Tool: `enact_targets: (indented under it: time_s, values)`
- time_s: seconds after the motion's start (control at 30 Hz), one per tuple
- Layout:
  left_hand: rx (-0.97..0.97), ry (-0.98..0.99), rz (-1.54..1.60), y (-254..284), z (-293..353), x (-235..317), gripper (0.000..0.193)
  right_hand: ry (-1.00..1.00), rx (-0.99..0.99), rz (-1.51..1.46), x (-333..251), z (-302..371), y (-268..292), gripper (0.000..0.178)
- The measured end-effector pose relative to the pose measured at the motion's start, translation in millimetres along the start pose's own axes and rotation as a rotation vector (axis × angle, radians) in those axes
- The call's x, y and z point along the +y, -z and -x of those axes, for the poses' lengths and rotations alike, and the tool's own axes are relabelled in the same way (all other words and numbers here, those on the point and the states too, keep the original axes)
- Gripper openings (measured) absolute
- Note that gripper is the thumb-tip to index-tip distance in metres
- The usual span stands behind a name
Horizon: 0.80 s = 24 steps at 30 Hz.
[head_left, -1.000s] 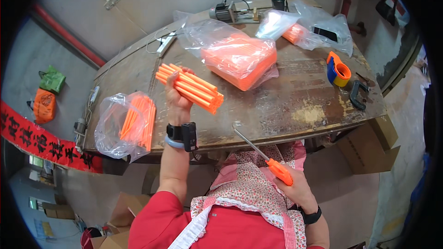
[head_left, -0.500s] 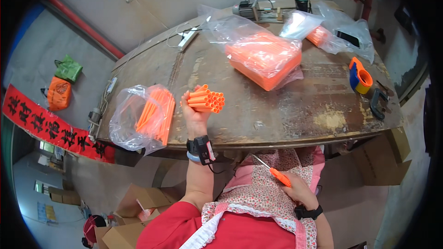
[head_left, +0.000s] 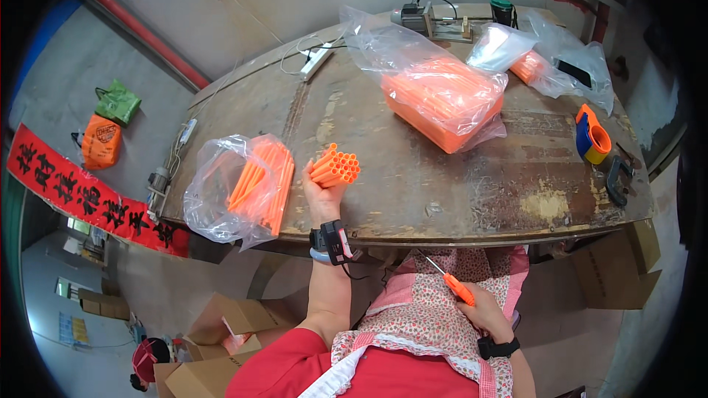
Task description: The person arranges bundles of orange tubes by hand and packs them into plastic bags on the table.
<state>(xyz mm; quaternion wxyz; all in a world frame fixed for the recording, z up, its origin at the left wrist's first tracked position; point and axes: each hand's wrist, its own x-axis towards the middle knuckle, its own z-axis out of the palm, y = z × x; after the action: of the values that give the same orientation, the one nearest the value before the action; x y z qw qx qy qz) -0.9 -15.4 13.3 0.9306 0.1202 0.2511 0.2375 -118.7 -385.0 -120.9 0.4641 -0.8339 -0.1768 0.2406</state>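
Observation:
My left hand (head_left: 320, 190) is closed round a bundle of orange plastic tubes (head_left: 335, 167), held over the near part of the table with their open ends facing right and toward me. Just left of it, a clear plastic bag (head_left: 210, 199) lies partly around loose orange tubes (head_left: 274, 190) at the table's near edge. My right hand (head_left: 487, 311), low in front of the flowered apron, grips the orange handle of a screwdriver-like tool (head_left: 459, 289). Its thin metal shaft points up and left toward the table edge; the tip's shape is too small to tell.
A large bag of orange tubes (head_left: 442, 107) lies mid-table, a smaller one (head_left: 527, 66) beyond it. A small motor (head_left: 417, 20) and a power strip (head_left: 317, 63) sit at the back. A tape dispenser (head_left: 591, 136) and a clamp (head_left: 616, 180) are at right. Cardboard boxes (head_left: 616, 269) stand below.
The whole view has shifted slightly. The tube bundle in my left hand has turned so that its open ends face more toward me. My right hand still grips the tool.

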Motion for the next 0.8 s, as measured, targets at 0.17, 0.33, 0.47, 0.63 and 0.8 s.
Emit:
enact_targets:
  time_s: [0.17,0.33,0.47,0.63,0.8]
  values:
    - [-0.023,-0.016,-0.048,13.8,-13.3,3.3,0.018,-0.009,0.003,0.016,1.1,-0.7,-1.5,0.044]
    - [-0.091,-0.013,-0.076,31.2,-28.9,6.6,0.016,0.048,-0.022,0.055,-5.1,-0.3,0.8,0.046]
    - [-0.213,0.066,-0.065,53.2,-50.3,13.8,0.038,0.336,0.083,0.504,-35.5,1.2,19.3,0.043]
    - [-0.206,0.061,-0.020,57.3,-47.8,10.8,0.035,0.499,0.225,0.306,-105.9,-35.7,43.4,0.027]
    - [-0.260,0.145,-0.013,58.8,-41.5,1.7,0.031,0.921,0.090,0.243,-188.8,-84.5,70.5,0.016]
